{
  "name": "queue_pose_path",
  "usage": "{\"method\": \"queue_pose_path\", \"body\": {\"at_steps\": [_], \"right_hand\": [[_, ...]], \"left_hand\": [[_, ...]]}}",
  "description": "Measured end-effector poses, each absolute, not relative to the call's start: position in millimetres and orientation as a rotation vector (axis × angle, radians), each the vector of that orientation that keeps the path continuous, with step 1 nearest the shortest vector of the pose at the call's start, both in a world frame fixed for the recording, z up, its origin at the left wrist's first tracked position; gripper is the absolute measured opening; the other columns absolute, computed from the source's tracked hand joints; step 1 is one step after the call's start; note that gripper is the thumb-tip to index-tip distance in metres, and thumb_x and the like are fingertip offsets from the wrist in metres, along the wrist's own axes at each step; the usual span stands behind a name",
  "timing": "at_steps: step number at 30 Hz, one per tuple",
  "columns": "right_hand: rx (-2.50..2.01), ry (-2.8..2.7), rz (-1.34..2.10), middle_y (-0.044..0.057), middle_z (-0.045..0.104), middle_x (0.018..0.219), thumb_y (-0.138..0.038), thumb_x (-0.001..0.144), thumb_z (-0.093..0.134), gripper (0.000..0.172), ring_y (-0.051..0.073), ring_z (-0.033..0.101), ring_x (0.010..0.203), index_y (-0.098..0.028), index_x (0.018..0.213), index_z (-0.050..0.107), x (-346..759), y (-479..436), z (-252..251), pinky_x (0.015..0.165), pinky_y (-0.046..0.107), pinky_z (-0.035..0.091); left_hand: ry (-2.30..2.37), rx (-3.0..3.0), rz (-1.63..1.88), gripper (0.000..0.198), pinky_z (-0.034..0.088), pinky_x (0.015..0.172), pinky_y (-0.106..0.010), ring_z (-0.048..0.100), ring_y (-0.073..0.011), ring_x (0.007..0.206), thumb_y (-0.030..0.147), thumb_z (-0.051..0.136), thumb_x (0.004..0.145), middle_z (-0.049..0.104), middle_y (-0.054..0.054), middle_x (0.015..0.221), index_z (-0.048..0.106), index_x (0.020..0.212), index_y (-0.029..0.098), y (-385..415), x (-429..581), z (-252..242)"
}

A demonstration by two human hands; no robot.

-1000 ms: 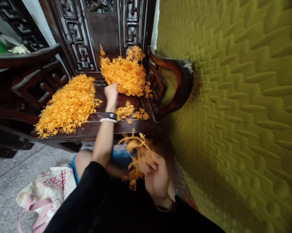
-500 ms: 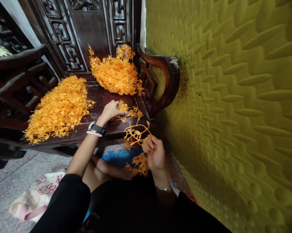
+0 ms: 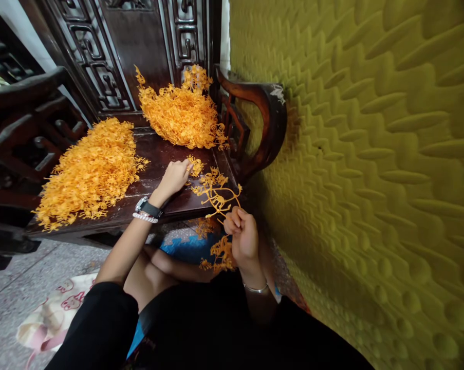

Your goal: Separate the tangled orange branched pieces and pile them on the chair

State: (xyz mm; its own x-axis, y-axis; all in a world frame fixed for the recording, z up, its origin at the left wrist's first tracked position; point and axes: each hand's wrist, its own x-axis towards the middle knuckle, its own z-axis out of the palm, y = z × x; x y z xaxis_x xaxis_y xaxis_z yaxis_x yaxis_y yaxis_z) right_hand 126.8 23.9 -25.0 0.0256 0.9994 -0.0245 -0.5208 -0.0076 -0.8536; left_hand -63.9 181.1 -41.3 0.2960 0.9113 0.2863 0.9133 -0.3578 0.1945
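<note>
My right hand (image 3: pixel 242 231) is closed in a pinch on a thin, branching orange plastic sprue (image 3: pixel 218 199), which sticks up and left from the fingertips. Over the wooden seat, my left hand (image 3: pixel 173 179) has its fingertips pinched at a small clump of orange plastic pieces (image 3: pixel 196 166); how many it grips is hidden. More loose orange pieces (image 3: pixel 215 176) lie right of that hand, partly behind the sprue. Below the seat edge, near my right hand, hangs or lies another orange plastic cluster (image 3: pixel 221 254).
Two large heaps of orange plastic pieces, a left heap (image 3: pixel 93 174) and a back heap (image 3: pixel 183 115), cover parts of the dark wooden seat (image 3: pixel 156 149). A curved armrest (image 3: pixel 272 123) and a yellow-green embossed wall (image 3: pixel 355 154) border the right. A printed cloth bag (image 3: pixel 58 308) lies on the floor.
My left hand has drawn slightly left, its fingers now more closed at the clump. The sprue in my right hand has turned and tilted to the right.
</note>
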Motion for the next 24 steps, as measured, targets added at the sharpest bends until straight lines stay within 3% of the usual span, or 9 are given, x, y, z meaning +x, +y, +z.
{"method": "queue_pose_path", "body": {"at_steps": [3,5,8,10,12,15,17,20,24], "right_hand": [[-0.820,-0.768,1.424,-0.009,0.018,0.045,-0.033,0.074,0.047,0.031,0.008,0.012,0.044,-0.020,0.052,0.029,126,26,-25,0.049,0.028,0.009],[-0.827,-0.771,1.429,-0.009,0.019,0.045,-0.034,0.075,0.047,0.032,0.008,0.012,0.044,-0.020,0.052,0.029,125,28,-26,0.049,0.028,0.009],[-0.835,-0.789,1.418,-0.009,0.018,0.046,-0.034,0.077,0.046,0.032,0.008,0.012,0.044,-0.020,0.053,0.029,122,28,-27,0.048,0.028,0.010],[-0.825,-0.804,1.421,-0.009,0.018,0.046,-0.033,0.078,0.045,0.032,0.008,0.012,0.044,-0.020,0.053,0.029,121,29,-27,0.048,0.028,0.010],[-0.817,-0.815,1.424,-0.008,0.019,0.046,-0.032,0.079,0.044,0.032,0.008,0.013,0.045,-0.020,0.053,0.029,119,29,-27,0.048,0.027,0.010],[-0.812,-0.841,1.409,-0.008,0.021,0.047,-0.031,0.081,0.044,0.032,0.008,0.014,0.045,-0.020,0.054,0.031,117,31,-28,0.048,0.027,0.010],[-0.808,-0.897,1.411,-0.008,0.022,0.047,-0.031,0.082,0.044,0.032,0.008,0.015,0.045,-0.020,0.054,0.032,116,32,-27,0.048,0.027,0.011],[-0.831,-1.061,1.393,-0.007,0.025,0.047,-0.032,0.083,0.045,0.035,0.008,0.021,0.045,-0.020,0.052,0.034,114,32,-25,0.048,0.027,0.015],[-0.878,-1.190,1.368,-0.005,0.030,0.049,-0.033,0.084,0.046,0.038,0.009,0.025,0.047,-0.020,0.050,0.034,117,27,-18,0.050,0.028,0.019]], "left_hand": [[-1.799,-2.457,-0.532,0.043,0.037,0.081,-0.038,0.056,-0.0282,0.084,0.051,0.036,0.094,0.063,-0.014,0.083,0.056,0.094,0.013,177,-63,-40],[-1.788,-2.414,-0.505,0.049,0.036,0.086,-0.043,0.054,-0.0335,0.095,0.059,0.048,0.085,0.062,-0.018,0.095,0.055,0.097,0.012,174,-62,-40],[-1.735,-2.450,-0.582,0.053,0.030,0.098,-0.048,0.046,-0.0367,0.114,0.056,0.055,0.082,0.055,-0.021,0.120,0.054,0.113,0.013,170,-61,-40],[-1.733,-2.451,-0.777,0.053,0.025,0.105,-0.049,0.040,-0.0343,0.123,0.052,0.054,0.085,0.049,-0.018,0.131,0.050,0.124,0.017,164,-60,-39],[-1.768,-2.395,-1.092,0.047,0.027,0.106,-0.046,0.039,-0.0309,0.124,0.049,0.053,0.086,0.049,-0.015,0.132,0.052,0.124,0.020,153,-58,-35],[-1.841,-2.465,-1.710,0.036,0.045,0.080,-0.034,0.057,-0.0223,0.090,0.050,0.047,0.088,0.063,-0.010,0.097,0.061,0.097,0.019,126,-52,-23],[-1.848,-2.797,-1.926,0.045,0.043,0.060,-0.028,0.052,-0.0159,0.061,0.056,0.040,0.089,0.059,-0.004,0.068,0.060,0.076,0.018,103,-48,-14],[-1.813,-3.343,-1.725,0.054,0.036,0.051,-0.025,0.044,-0.0122,0.049,0.060,0.041,0.087,0.053,-0.001,0.054,0.058,0.060,0.017,75,-41,-4],[-1.922,-3.471,-1.701,0.044,0.031,0.047,-0.023,0.037,-0.0096,0.045,0.050,0.056,0.083,0.046,0.002,0.049,0.055,0.053,0.018,55,-43,-3]]}}
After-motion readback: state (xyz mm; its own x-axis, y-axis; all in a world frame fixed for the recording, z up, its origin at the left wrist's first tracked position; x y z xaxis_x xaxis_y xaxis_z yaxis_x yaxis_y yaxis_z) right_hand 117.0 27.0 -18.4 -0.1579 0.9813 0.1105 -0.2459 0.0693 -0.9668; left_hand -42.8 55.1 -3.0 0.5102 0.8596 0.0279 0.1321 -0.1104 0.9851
